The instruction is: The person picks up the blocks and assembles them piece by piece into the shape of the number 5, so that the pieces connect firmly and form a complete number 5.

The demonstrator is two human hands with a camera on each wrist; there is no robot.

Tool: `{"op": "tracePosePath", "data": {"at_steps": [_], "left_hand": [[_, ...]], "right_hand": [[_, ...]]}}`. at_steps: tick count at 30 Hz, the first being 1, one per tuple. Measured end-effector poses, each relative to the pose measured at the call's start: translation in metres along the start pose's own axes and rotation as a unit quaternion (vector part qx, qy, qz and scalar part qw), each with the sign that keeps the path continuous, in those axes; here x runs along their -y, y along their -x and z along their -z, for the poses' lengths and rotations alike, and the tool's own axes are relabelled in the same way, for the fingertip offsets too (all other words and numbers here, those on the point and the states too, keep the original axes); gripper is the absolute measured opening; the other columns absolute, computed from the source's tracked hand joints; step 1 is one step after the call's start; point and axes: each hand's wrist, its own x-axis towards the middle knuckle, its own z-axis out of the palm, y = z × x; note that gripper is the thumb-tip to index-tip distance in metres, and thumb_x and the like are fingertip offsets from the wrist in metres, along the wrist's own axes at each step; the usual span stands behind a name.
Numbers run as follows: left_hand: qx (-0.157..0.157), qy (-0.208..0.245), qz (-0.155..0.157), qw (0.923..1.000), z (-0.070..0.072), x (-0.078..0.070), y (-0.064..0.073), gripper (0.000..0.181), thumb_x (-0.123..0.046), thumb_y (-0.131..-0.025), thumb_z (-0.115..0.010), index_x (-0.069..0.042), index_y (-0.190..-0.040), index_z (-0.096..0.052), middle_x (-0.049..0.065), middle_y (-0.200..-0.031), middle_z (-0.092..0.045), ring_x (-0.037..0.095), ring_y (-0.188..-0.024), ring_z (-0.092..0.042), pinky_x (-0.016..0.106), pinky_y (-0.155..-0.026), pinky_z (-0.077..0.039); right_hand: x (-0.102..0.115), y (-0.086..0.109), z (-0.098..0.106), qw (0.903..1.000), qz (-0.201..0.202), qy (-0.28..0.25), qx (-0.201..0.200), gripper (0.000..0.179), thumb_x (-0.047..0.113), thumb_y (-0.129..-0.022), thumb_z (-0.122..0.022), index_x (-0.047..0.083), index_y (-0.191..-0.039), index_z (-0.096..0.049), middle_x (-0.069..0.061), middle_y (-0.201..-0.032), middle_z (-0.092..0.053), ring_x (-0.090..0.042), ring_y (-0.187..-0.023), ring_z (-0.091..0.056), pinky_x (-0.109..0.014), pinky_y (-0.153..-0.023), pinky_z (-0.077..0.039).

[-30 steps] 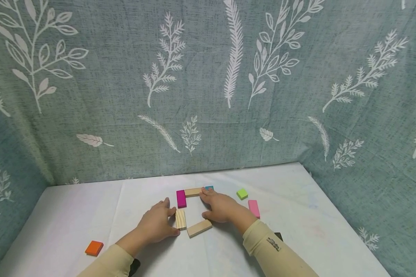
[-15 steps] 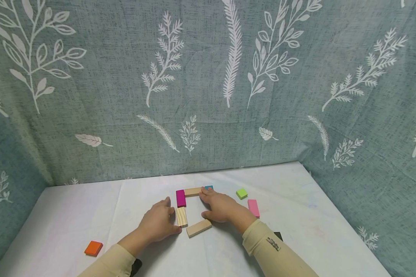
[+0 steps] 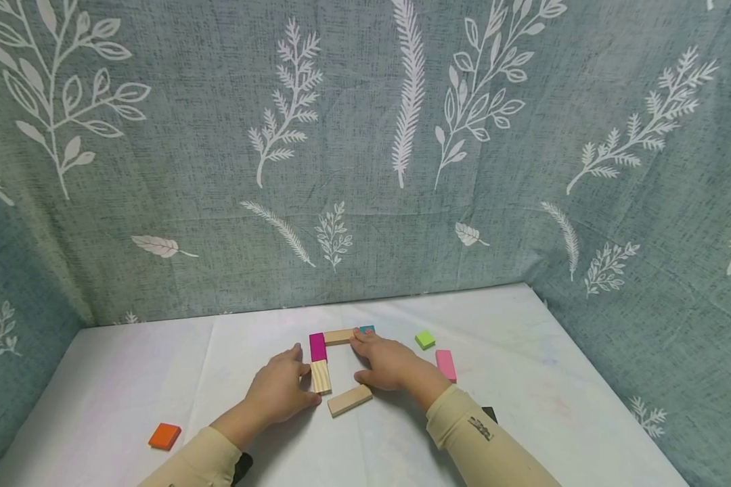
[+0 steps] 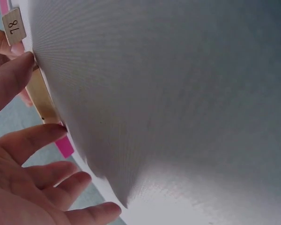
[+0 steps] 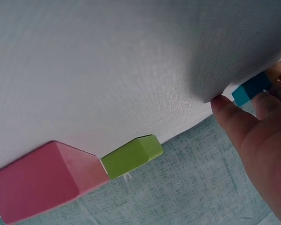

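Observation:
My left hand (image 3: pixel 277 387) pinches a striped pale wooden block (image 3: pixel 321 377) lengthwise, thumb at its near end, a finger by its far end. That block meets the near end of a magenta block (image 3: pixel 318 347). From there a second plain wooden block (image 3: pixel 338 337) runs right towards a blue block (image 3: pixel 367 329). Fingers of my right hand (image 3: pixel 391 365) rest at the blue block and the wood beside it, partly hiding both; the thumb stays apart, lower down. A third wooden block (image 3: pixel 349 400) lies slanted in front, marked "78" in the left wrist view.
A lime green block (image 3: pixel 425 339) and a pink block (image 3: pixel 446 365) lie right of the right hand. Far to the left sits an orange block (image 3: pixel 164 436). White cloth (image 3: pixel 542 406) covers the table, and a green leaf-patterned curtain (image 3: pixel 365 257) stands behind it.
My left hand has slid the striped wooden block away from me, closing its gap to the magenta block and straightening it. The right hand has stayed in place.

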Motion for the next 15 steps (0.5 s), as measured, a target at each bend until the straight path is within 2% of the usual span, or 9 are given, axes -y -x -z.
{"op": "tracePosePath", "data": {"at_steps": [7,15], "left_hand": [[0.003,0.006,-0.003,1.0000,0.000,-0.002,-0.002,0.058,-0.034,-0.072,-0.091,0.004,-0.113,-0.074,0.030,-0.149,-0.048,0.046,-0.136,-0.049,0.058,-0.109,-0.044],[0.051,0.044,0.016,0.9976,0.010,0.006,-0.012,0.104,-0.056,-0.070,-0.086,0.010,-0.142,-0.050,0.034,-0.152,-0.042,0.051,-0.143,-0.038,0.063,-0.112,-0.038]], "right_hand": [[-0.001,0.000,0.000,1.0000,0.004,-0.003,0.000,0.071,0.040,-0.096,-0.066,0.017,-0.157,-0.037,0.004,-0.168,-0.025,-0.017,-0.155,-0.024,-0.038,-0.123,-0.030],[0.000,0.000,-0.001,1.0000,0.004,-0.003,-0.003,0.072,0.041,-0.096,-0.067,0.017,-0.157,-0.038,0.004,-0.167,-0.026,-0.017,-0.155,-0.025,-0.038,-0.123,-0.030]]}}
